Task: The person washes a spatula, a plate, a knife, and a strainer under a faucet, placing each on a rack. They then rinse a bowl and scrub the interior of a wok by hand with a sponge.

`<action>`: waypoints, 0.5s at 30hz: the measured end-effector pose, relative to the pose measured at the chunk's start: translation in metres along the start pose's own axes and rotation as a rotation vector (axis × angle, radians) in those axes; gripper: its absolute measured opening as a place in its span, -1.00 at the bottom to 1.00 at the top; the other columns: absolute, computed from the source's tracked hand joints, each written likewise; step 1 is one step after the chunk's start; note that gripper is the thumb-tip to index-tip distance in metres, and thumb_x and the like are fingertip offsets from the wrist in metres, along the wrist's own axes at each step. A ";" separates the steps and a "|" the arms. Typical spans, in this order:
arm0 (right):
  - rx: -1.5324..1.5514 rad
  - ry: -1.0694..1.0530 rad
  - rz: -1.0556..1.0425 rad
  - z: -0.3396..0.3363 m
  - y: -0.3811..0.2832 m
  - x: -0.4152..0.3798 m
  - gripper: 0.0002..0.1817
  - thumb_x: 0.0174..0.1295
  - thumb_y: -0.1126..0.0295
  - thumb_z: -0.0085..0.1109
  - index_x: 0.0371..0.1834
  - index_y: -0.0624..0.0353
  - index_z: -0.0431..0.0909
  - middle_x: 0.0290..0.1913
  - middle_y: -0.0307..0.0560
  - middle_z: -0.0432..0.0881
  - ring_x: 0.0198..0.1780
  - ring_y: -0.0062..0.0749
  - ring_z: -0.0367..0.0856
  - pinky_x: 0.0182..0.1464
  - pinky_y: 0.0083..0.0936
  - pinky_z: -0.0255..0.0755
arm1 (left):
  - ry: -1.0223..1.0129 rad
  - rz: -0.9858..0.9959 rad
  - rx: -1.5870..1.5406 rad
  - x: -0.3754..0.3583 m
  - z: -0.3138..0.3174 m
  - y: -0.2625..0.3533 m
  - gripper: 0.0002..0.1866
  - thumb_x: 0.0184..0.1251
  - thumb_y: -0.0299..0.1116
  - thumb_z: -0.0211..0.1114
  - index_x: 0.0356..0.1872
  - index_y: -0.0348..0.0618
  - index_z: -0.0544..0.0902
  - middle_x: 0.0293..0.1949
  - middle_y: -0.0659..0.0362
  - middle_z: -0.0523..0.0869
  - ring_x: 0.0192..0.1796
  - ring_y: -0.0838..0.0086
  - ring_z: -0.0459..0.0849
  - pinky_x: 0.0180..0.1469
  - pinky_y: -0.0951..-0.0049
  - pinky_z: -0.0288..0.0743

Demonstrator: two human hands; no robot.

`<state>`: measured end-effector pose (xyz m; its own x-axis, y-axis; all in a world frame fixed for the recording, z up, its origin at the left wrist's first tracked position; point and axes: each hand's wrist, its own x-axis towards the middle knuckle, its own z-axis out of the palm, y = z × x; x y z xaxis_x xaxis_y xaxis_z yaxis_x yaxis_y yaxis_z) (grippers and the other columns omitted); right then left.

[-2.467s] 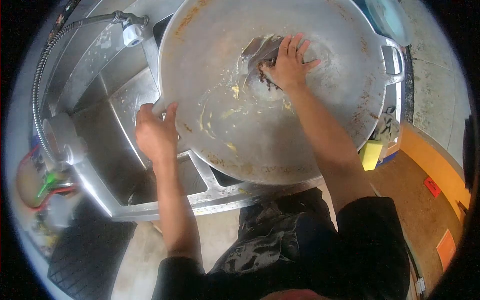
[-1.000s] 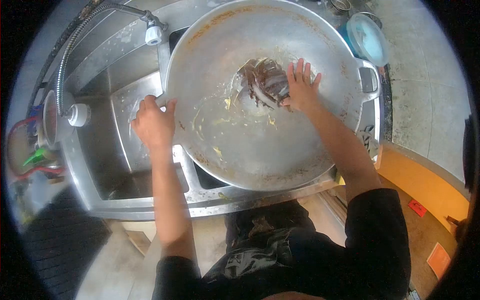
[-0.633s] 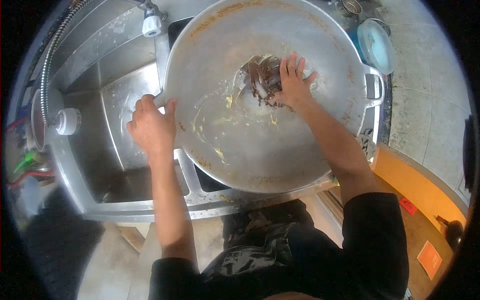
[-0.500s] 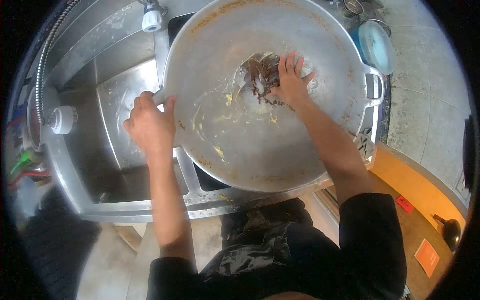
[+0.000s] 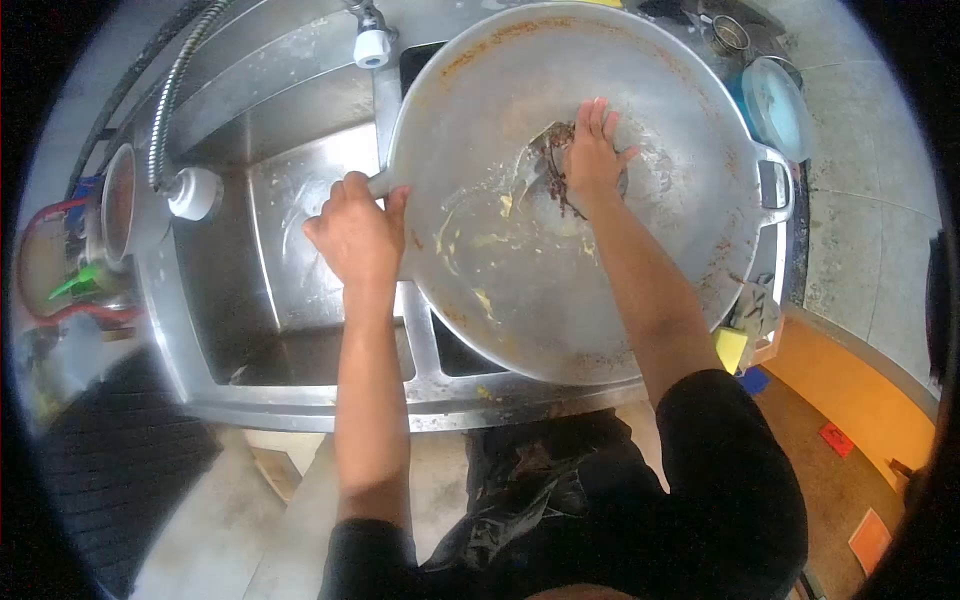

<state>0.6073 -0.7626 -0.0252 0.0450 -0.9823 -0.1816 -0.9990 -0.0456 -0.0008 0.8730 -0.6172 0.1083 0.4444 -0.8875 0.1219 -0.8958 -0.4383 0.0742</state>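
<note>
A wide grey metal wok (image 5: 540,310) with two loop handles rests across the sink unit, its inside facing up. At its left side, my left hand (image 5: 357,232) is closed round the handle, which is mostly hidden. Inside the wok, my right hand (image 5: 596,165) lies flat with fingers stretched out, pressed at a patch of dark brown residue (image 5: 552,152). Whether something thin lies under that palm is hidden. Yellowish scraps (image 5: 506,205) and wet smears are scattered left of the patch, and rusty brown stains run along the rim.
A steel sink basin (image 5: 310,230) lies left of the wok, with a white tap head (image 5: 372,48) behind and a hose sprayer (image 5: 194,193) at far left. A blue-lidded tub (image 5: 775,108) stands at right. A yellow sponge (image 5: 731,348) sits by the wok's lower right.
The camera view has shifted, so the wok and sink appear further right. My right hand has slid left over the brown patch, covering more of it. My left hand keeps its grip.
</note>
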 end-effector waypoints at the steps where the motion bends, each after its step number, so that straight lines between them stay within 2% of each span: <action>1: 0.008 0.006 -0.001 0.000 0.000 0.001 -0.15 0.48 0.12 0.13 0.70 0.03 -0.11 0.75 -0.05 -0.23 0.73 -0.05 -0.18 0.47 0.71 -0.17 | -0.016 -0.008 -0.014 -0.001 -0.001 0.001 -0.55 0.13 0.01 0.57 -0.20 -0.11 0.64 -0.26 0.12 0.76 -0.22 0.19 0.76 -0.02 0.11 0.36; 4: 0.064 -0.016 -0.022 -0.012 0.015 0.008 -0.05 0.44 0.02 0.19 0.72 0.04 -0.16 0.76 -0.06 -0.23 0.73 -0.06 -0.19 0.53 0.61 -0.21 | -0.010 -0.016 0.000 -0.001 -0.002 0.003 -0.56 0.13 0.01 0.57 -0.21 -0.10 0.63 -0.24 0.11 0.76 -0.22 0.19 0.77 -0.02 0.11 0.37; 6: 0.191 -0.096 -0.167 -0.023 0.039 -0.003 0.09 0.34 -0.07 0.30 0.73 0.05 -0.21 0.76 -0.01 -0.26 0.74 -0.06 -0.22 0.60 0.41 -0.19 | 0.000 -0.007 0.004 -0.001 -0.001 0.003 -0.56 0.13 0.00 0.57 -0.21 -0.10 0.64 -0.24 0.11 0.76 -0.22 0.18 0.77 -0.02 0.11 0.38; 7: 0.186 -0.088 -0.164 -0.034 0.052 -0.011 0.09 0.34 -0.07 0.30 0.73 0.05 -0.21 0.76 -0.01 -0.26 0.74 -0.06 -0.22 0.60 0.41 -0.19 | 0.003 -0.008 0.007 -0.001 -0.001 0.003 -0.56 0.14 0.00 0.57 -0.20 -0.10 0.64 -0.24 0.11 0.76 -0.21 0.18 0.77 -0.02 0.11 0.38; 9: -0.059 -0.243 -0.174 -0.055 0.080 -0.030 0.22 0.23 -0.11 0.41 0.74 0.05 -0.26 0.76 0.04 -0.31 0.75 -0.08 -0.28 0.65 0.21 -0.22 | 0.006 -0.002 0.003 -0.001 -0.001 0.004 -0.56 0.14 0.00 0.56 -0.20 -0.10 0.64 -0.24 0.12 0.76 -0.21 0.19 0.77 -0.02 0.11 0.38; 10: -0.062 -0.240 -0.169 -0.057 0.094 -0.040 0.22 0.23 -0.11 0.41 0.74 0.05 -0.26 0.76 0.04 -0.31 0.75 -0.08 -0.28 0.65 0.21 -0.22 | -0.009 -0.014 0.017 -0.001 -0.002 0.005 -0.56 0.15 0.01 0.56 -0.19 -0.10 0.64 -0.23 0.12 0.77 -0.20 0.18 0.77 -0.01 0.10 0.38; 12: -0.235 -0.324 -0.287 -0.057 0.117 -0.054 0.27 0.17 -0.07 0.48 0.74 0.06 -0.27 0.76 0.07 -0.35 0.75 -0.09 -0.33 0.66 0.17 -0.27 | -0.027 -0.028 0.029 -0.001 -0.003 0.006 -0.56 0.16 0.01 0.55 -0.18 -0.10 0.64 -0.22 0.12 0.77 -0.19 0.18 0.77 0.00 0.09 0.38; 15: -0.213 -0.326 -0.310 -0.053 0.128 -0.053 0.30 0.13 -0.02 0.52 0.74 0.06 -0.28 0.76 0.04 -0.38 0.76 -0.09 -0.36 0.68 0.14 -0.32 | -0.027 -0.017 0.042 -0.002 -0.002 0.005 -0.55 0.17 0.02 0.54 -0.15 -0.10 0.64 -0.21 0.12 0.77 -0.17 0.18 0.77 0.03 0.07 0.39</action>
<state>0.4774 -0.7264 0.0364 0.3014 -0.8104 -0.5025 -0.9135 -0.3965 0.0916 0.8678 -0.6170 0.1103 0.4599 -0.8830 0.0939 -0.8879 -0.4588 0.0343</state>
